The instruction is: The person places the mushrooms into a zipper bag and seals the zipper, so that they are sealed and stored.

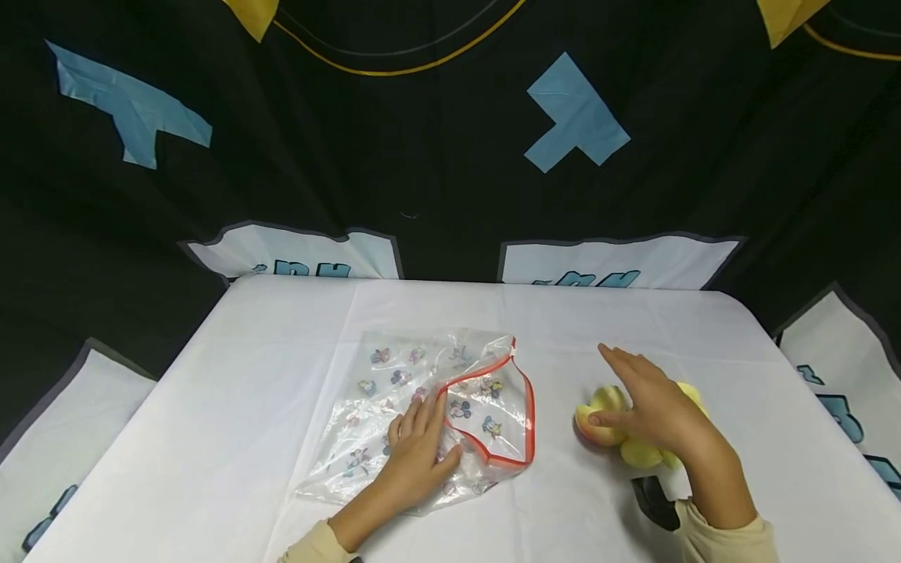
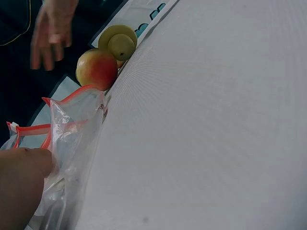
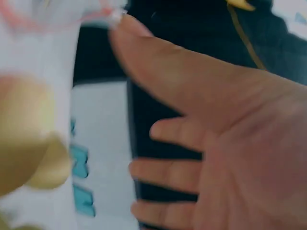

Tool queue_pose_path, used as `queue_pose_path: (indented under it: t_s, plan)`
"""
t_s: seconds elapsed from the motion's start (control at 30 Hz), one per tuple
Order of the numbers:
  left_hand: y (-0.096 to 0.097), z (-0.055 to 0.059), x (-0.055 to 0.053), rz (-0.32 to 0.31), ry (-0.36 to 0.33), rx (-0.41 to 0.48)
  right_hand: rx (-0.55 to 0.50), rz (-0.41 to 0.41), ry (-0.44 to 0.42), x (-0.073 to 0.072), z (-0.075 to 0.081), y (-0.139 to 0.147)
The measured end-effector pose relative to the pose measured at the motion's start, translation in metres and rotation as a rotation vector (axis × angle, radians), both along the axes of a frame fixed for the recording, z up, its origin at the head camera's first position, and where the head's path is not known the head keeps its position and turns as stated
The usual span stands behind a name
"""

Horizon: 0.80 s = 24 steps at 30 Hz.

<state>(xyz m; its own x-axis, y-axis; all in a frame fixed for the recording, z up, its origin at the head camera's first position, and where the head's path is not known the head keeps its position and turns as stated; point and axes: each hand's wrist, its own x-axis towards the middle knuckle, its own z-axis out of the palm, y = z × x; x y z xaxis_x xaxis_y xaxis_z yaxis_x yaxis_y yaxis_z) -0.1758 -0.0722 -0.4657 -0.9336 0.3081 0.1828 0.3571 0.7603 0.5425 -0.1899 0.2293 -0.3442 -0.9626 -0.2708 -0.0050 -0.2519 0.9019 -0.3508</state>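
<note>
A clear plastic zip bag (image 1: 380,387), printed with small cartoon figures, lies flat with its red-edged mouth (image 1: 529,414) gaping toward the right. On it rests my left hand (image 1: 418,453), fingers straight and close together at the edge of the mouth, thumb spread apart. In the left wrist view, the bag's side (image 2: 72,129) stands up beside that hand. My right hand (image 1: 655,403) hovers with extended fingers and spread thumb over a yellow-and-red round fruit (image 1: 594,430) and several yellow rounded pieces (image 1: 640,453), partly hiding them. The right wrist view shows its palm (image 3: 259,139) bare.
A white cloth covers the table (image 1: 211,438). Behind it hangs a dark curtain (image 1: 436,172) with blue and white shapes. A black strap piece (image 1: 655,500) sits at the right wrist. The left wrist view shows a yellow-green disc-shaped piece (image 2: 120,43) beside the fruit.
</note>
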Motion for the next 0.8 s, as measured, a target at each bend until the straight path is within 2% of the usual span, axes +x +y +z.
queue_pose_path:
  t_s: [0.2, 0.3, 0.43, 0.57, 0.8]
  plan:
    - [-0.002, 0.001, 0.000, 0.001, -0.014, -0.001, 0.177, -0.054, -0.195, -0.010, -0.017, 0.008]
    - [-0.001, 0.000, 0.000, -0.002, -0.016, -0.003, 0.212, -0.069, -0.252, -0.015, -0.023, 0.004]
    - [0.001, 0.000, 0.000, -0.004, -0.011, -0.008, 0.217, -0.065, -0.248, -0.016, -0.028, 0.000]
    - [0.001, 0.000, 0.000, -0.005, -0.005, -0.014, 0.188, -0.060, -0.205, -0.015, -0.031, -0.006]
    - [0.000, 0.001, 0.001, 0.005, -0.003, -0.018, 0.119, 0.002, -0.182, -0.015, -0.033, -0.020]
